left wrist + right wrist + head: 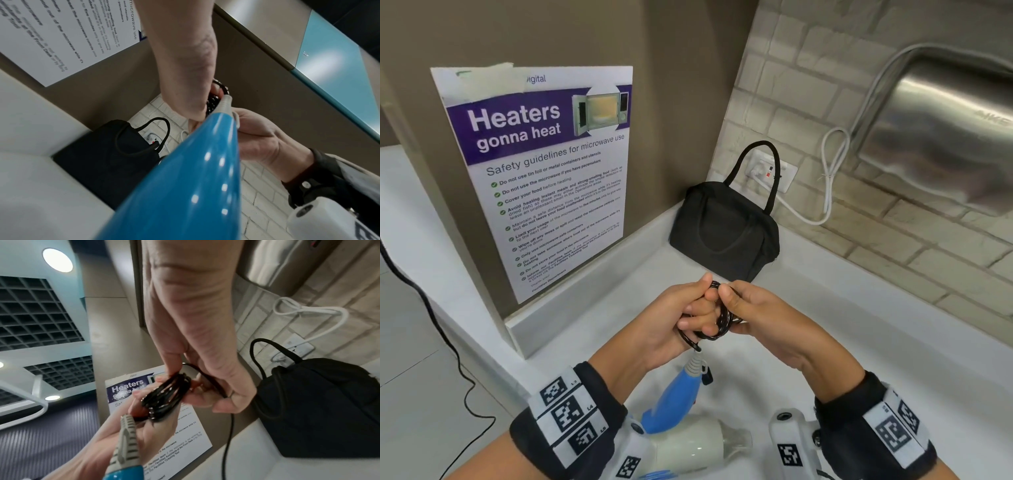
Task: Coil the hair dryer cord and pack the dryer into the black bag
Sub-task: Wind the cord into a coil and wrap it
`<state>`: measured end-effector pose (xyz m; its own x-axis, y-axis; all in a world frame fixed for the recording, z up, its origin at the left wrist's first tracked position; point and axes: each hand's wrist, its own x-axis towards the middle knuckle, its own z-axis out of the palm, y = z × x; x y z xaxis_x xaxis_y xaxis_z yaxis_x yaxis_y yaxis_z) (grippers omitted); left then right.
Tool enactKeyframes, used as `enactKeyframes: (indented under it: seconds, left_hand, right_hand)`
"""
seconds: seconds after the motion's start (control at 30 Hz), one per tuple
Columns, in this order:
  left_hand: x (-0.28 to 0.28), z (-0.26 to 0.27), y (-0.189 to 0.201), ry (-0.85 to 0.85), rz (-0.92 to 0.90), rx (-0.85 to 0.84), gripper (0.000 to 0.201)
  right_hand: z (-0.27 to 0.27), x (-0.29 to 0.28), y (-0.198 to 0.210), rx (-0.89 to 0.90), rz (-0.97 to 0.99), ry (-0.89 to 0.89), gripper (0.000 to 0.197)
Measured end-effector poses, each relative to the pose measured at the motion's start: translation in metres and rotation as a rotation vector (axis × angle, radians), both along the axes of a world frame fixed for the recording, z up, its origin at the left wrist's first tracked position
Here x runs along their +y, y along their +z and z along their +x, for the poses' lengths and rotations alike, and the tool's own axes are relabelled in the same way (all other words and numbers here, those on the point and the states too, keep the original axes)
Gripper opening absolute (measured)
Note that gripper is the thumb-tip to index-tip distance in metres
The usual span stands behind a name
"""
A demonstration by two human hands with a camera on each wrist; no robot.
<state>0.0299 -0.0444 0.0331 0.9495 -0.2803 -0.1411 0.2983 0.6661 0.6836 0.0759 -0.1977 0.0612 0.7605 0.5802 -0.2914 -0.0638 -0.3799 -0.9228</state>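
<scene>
The black cord (717, 320) is wound into a small bundle of several loops (166, 395). My left hand (681, 318) holds that bundle, fingers curled round it. My right hand (750, 315) pinches a strand of the cord (207, 378) at the bundle's right side. The hair dryer (678, 411), blue handle and white body, hangs just below my hands by its grey strain relief (125, 439); its blue handle (185, 186) fills the left wrist view. The black bag (726, 229) stands closed in the counter's back corner, beyond my hands.
A microwave safety poster (544, 171) leans on the left wall. A steel hand dryer (941, 133) with a white cable (832, 171) hangs on the tiled wall, plugged into a socket (774, 171) behind the bag. A black cable (431, 308) trails on the floor at left.
</scene>
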Motion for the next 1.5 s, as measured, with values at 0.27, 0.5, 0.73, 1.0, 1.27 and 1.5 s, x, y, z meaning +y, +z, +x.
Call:
enactKeyframes:
  seconds: [0.27,0.5,0.73,1.0,1.27,1.5]
  left_hand:
    - [0.007,-0.001,0.002,-0.023,0.062,-0.054,0.031]
    - [-0.006,-0.006,-0.005,0.062,0.328,-0.203,0.029]
    - [0.002,-0.006,-0.003,0.114,0.340,-0.152,0.033]
    - [0.009,-0.003,0.001,0.116,0.172,-0.105,0.035]
    - [0.005,-0.001,0.006,0.123,0.043,0.031,0.034]
    - [0.002,0.006,-0.003,0.106,-0.016,0.090,0.033]
  right_hand:
    - [0.005,0.001,-0.003,0.276,0.231,-0.031,0.034]
    - [0.009,0.003,-0.016,0.343,0.360,-0.154,0.035]
    - [0.003,-0.007,-0.006,-0.079,0.004,-0.016,0.033]
    - [0.024,-0.027,-0.054,-0.393,-0.325,-0.046,0.043]
    - [0.047,-0.040,-0.097,-0.288,-0.585,-0.119,0.033]
    - [0.038,-0.025,-0.054,0.222,0.380,-0.501,0.020]
